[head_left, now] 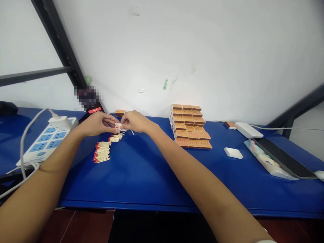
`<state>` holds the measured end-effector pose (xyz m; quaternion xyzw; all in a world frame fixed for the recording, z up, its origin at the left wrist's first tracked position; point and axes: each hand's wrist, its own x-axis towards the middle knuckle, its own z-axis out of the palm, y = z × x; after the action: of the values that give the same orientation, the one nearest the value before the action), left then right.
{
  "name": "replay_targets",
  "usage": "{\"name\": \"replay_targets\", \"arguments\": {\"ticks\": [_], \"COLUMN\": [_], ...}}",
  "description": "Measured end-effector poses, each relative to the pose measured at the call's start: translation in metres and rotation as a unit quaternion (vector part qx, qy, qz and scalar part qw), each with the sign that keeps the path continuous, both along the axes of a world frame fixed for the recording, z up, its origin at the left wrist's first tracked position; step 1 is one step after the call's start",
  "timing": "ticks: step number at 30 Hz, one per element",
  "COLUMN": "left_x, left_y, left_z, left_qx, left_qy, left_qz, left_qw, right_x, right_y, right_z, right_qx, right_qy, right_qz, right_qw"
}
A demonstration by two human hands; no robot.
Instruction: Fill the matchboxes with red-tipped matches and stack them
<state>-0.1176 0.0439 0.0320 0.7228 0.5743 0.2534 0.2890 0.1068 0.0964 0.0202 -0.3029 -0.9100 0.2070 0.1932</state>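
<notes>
My left hand [97, 123] holds a small white matchbox tray [119, 126] between thumb and fingers, at the back left of the table. Red match heads seem to show inside it. From the other side, my right hand [134, 120] pinches at the tray's right end, and its fingers partly hide it. Just below the tray lies a small group of red-tipped matches [115, 138]. A larger pile of matches [102, 152] sits nearer to me, heads pointing left. One loose match [132, 132] rests under my right hand.
Stacked orange matchboxes [192, 135] stand right of centre, with another matchbox [120, 112] behind my hands. A white power strip [45, 141] with cables lies at left. To the right are a white tray-like box [233, 153], a white block [248, 130] and a phone [283, 158] on a pouch.
</notes>
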Motion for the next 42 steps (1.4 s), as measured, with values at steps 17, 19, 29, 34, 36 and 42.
{"name": "replay_targets", "arguments": {"ticks": [17,19,29,34,36,42], "left_x": [0.006,0.006,-0.002,-0.001,0.0,0.003], "left_y": [0.001,0.002,0.009,0.011,0.012,0.014], "left_z": [-0.005,-0.006,-0.012,-0.018,-0.02,-0.026], "left_qx": [0.019,0.017,0.057,0.05,0.047,0.056], "left_qy": [-0.039,-0.041,-0.06,-0.057,-0.052,-0.054], "left_qz": [0.025,0.018,0.063,0.048,0.039,0.015], "left_qw": [0.999,0.999,0.995,0.996,0.997,0.997], "right_x": [0.011,0.011,0.014,0.017,0.018,0.018], "right_y": [0.015,0.017,0.022,0.019,0.016,0.017], "right_z": [-0.001,-0.003,-0.003,-0.003,-0.002,-0.006], "right_qx": [-0.039,-0.038,-0.058,-0.121,-0.146,-0.141], "right_qy": [0.074,0.081,0.105,0.122,0.12,0.111], "right_qz": [-0.025,-0.032,-0.052,-0.047,-0.056,-0.05], "right_qw": [0.996,0.995,0.991,0.984,0.98,0.983]}}
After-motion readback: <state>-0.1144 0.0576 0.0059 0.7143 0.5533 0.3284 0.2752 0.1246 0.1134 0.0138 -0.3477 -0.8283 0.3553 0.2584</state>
